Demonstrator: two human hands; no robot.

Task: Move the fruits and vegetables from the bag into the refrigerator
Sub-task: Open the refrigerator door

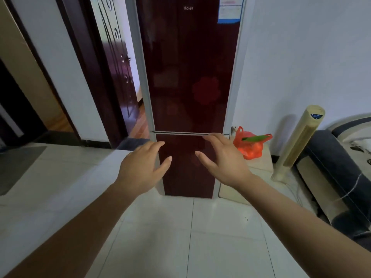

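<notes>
The orange plastic bag (249, 145) is sitting on a low pale stand (263, 164) just to the right of the refrigerator (190, 67), against the white wall, with its handles standing up and a long green vegetable (256, 138) lying across its open top; round orange shapes are showing through the plastic below, too blurred to name. The refrigerator, tall and dark red with grey side edges, is standing with both its upper and lower doors closed, a pale seam running between them, and a white and blue sticker (229, 9) is clinging near its top right corner. The right hand (222, 163) is reaching out in front of the lower door, fingers spread and nearly straight, holding nothing, its fingertips lying at the height of the seam; whether they are touching the door is not clear. The left hand (140, 169) is hovering beside it near the refrigerator's left edge, fingers likewise loose and spread, gripping nothing. Further right, a cream tower fan (297, 145) is standing near the bag, and a dark sofa (337, 163) is filling the right edge. To the left, a dark wooden door (116, 67) is standing open, and a grey mat (16, 165) is lying on the white tiled floor (180, 237).
</notes>
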